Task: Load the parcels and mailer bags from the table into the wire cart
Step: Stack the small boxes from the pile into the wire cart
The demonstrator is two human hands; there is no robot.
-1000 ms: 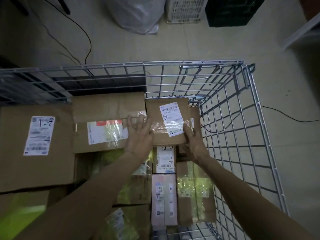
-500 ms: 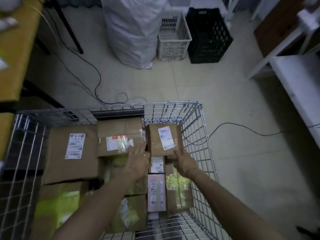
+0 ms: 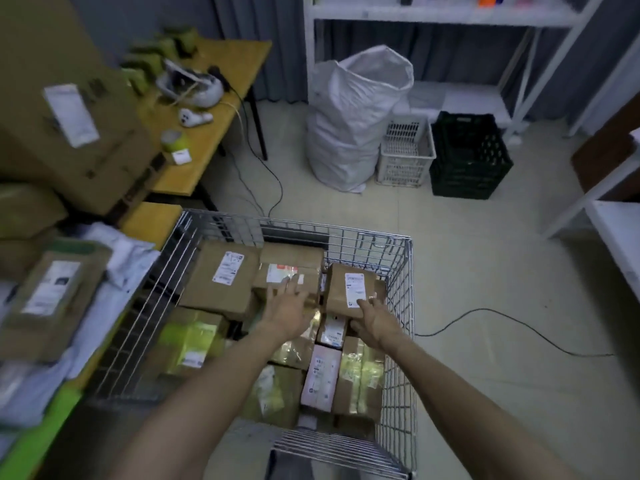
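Observation:
The wire cart [image 3: 401, 271] stands in front of me, holding several brown parcels with white labels. A small brown parcel [image 3: 349, 289] lies at the cart's far right corner. My right hand [image 3: 375, 322] hovers at its near edge, fingers relaxed. My left hand [image 3: 289, 306] is spread flat over the taped parcel [image 3: 291, 268] beside it, gripping nothing. On the table [image 3: 152, 223] at left lie more brown parcels [image 3: 52, 299] and white mailer bags [image 3: 114, 271].
A big cardboard box [image 3: 69, 112] sits on the yellow table at upper left, with a headset and controller behind it. A white sack [image 3: 356, 116], a white basket [image 3: 405, 150] and a black crate [image 3: 471, 157] stand on the floor beyond the cart. Cables cross the floor.
Both hands have come off the small parcel, which stays in the cart's far right corner. The view has pulled back and up, bringing the table and shelves into sight.

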